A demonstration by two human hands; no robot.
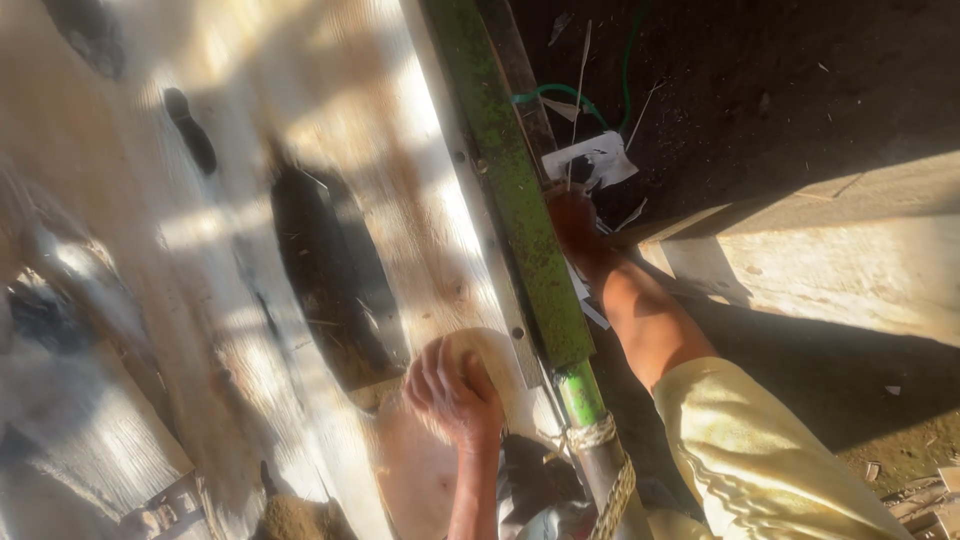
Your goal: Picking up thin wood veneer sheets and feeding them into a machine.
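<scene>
My left hand [455, 388] rests on a broad pale wooden plank [330, 150], fingers curled into a fist beside a dark oval hole [335, 275] in the wood. My right hand [575, 228] reaches down past a green metal bar [515, 190] toward the dark ground, close to a white scrap of paper [592, 160]. The right hand is blurred and in shadow, so its fingers cannot be read. A pale yellow sleeve [750, 460] covers my right upper arm.
Rope [600, 450] is wound around the lower end of the green bar. A thin green wire [560, 92] loops on the dirt. A sunlit wooden beam [830, 250] lies at the right, with wood scraps at the bottom right corner.
</scene>
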